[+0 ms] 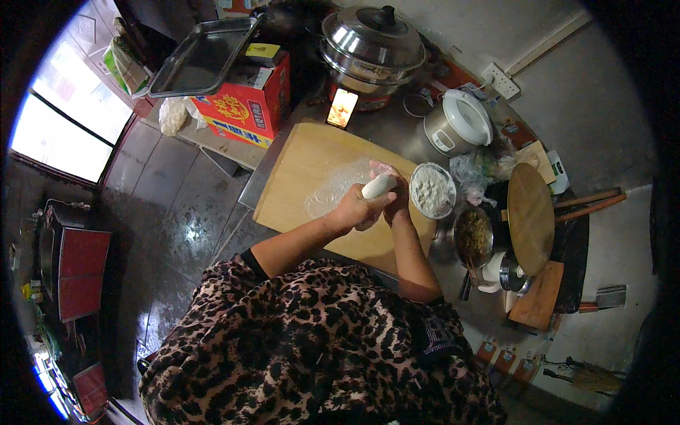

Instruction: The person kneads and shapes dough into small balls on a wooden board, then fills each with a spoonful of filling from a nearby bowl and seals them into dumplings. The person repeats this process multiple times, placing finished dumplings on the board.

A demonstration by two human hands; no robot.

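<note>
My left hand [357, 206] grips a smooth, pale roll of dough [378, 186], its fingers wrapped round the lower end. My right hand [392, 183] cups the dough from the other side, and both hands are held above a wooden board [297, 159]. Flour dust [326, 194] is smeared over the middle of the board, left of the hands. Just right of the right hand stands a bowl [452, 179] of white flour [430, 190]. The palms and part of the dough are hidden by the fingers.
A lit phone [342, 108] stands behind the board, before a steel steamer pot [372, 40]. Right of it sit a rice cooker [457, 127], plastic bags [471, 172], a pan [473, 236] of chopped food and a round wooden lid [531, 218]. A metal tray [199, 58] rests on a red carton [239, 109].
</note>
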